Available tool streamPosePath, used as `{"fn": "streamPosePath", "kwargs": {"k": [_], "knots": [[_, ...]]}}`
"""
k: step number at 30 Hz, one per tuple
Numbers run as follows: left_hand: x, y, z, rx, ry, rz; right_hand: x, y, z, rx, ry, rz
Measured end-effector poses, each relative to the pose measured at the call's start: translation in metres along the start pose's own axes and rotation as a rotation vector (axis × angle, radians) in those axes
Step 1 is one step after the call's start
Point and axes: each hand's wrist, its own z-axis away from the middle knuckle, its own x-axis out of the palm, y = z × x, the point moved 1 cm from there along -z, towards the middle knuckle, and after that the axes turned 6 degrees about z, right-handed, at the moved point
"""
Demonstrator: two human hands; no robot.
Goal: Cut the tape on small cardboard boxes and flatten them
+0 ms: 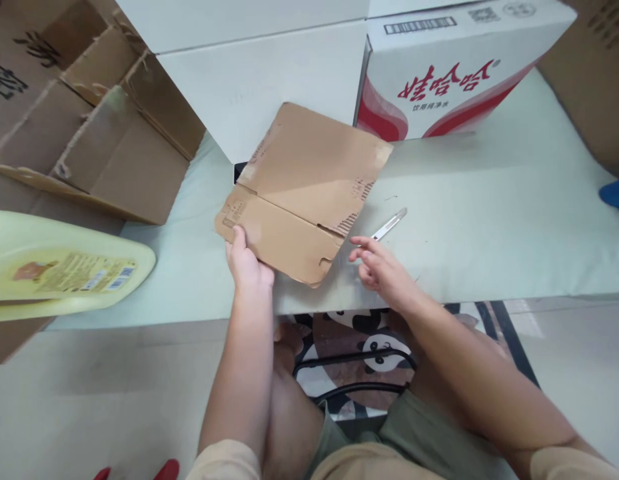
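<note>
A flat brown cardboard piece (pixel 309 180) with a crease across it is tilted over the pale green tabletop. At its lower left corner my left hand (pixel 248 260) grips the edge, thumb on top and the other fingers hidden beneath. My right hand (pixel 382 270) hovers just right of the cardboard, fingers partly bent and apart, holding nothing that shows. Just beyond its fingertips lies a slim silver-and-white utility knife (pixel 389 225) on the cloth.
A white box with red lettering (pixel 449 87) stands at the back, beside a larger white box (pixel 269 80). Open brown cartons (pixel 134 153) and a yellow bottle (pixel 69 267) occupy the left. A brown box (pixel 589 87) and a blue object (pixel 615 195) are at the right.
</note>
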Motion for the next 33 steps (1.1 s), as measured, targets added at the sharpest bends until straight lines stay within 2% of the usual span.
{"fn": "streamPosePath", "kwargs": {"k": [2,4,9,11,17,20,24,28,33], "knots": [[0.008,0.0,0.009,-0.004,0.018,0.05,0.011,0.004,-0.002,0.037,-0.081,-0.037],[0.013,0.0,0.016,-0.05,-0.029,0.06,0.017,0.005,-0.003,0.023,-0.091,-0.035],[0.016,-0.006,0.022,-0.091,-0.151,0.055,0.019,0.01,-0.003,0.099,-0.255,0.094],[0.017,-0.008,0.023,-0.092,-0.158,0.052,0.018,0.013,-0.003,0.136,-0.257,0.068],[0.023,-0.009,0.029,-0.146,-0.152,0.045,0.019,0.015,-0.007,0.17,-0.061,-0.116],[0.026,-0.004,0.03,-0.203,-0.095,0.037,0.02,0.015,-0.011,0.174,0.017,-0.155],[0.026,0.007,0.023,-0.183,-0.056,0.047,0.02,0.013,-0.014,0.157,0.088,-0.203],[0.02,0.015,0.016,-0.221,0.092,0.02,0.014,0.011,-0.013,0.118,0.251,-0.258],[0.019,0.02,0.019,-0.27,0.1,0.007,-0.003,0.009,-0.011,0.005,0.503,-0.32]]}}
